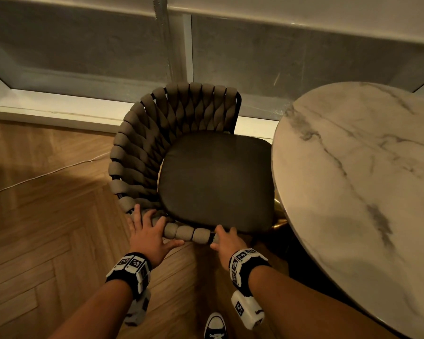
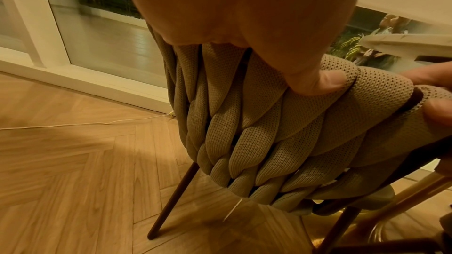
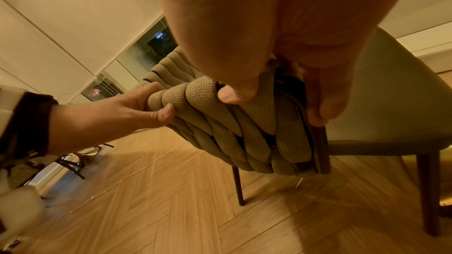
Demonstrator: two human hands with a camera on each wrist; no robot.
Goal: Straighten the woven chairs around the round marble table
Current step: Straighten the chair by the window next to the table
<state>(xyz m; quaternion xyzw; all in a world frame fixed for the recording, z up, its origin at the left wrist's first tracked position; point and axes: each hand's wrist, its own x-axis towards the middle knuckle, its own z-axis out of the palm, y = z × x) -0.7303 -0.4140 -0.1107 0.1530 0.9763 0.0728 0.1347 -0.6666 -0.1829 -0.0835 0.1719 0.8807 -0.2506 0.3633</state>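
The taupe woven-strap chair [image 1: 171, 148] with a dark cushioned seat stands on the herringbone wood floor [image 1: 47, 216], its seat edge just beside the round white marble table [image 1: 353, 179] (grey-veined). The left hand [image 1: 148, 237] curls over the woven armrest rim, thumb underneath; the right hand [image 1: 227, 242] clamps the armrest's end.

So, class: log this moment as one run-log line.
left hand: grips woven chair rim | right hand: grips rim end by seat | round marble table: right of chair | chair on floor
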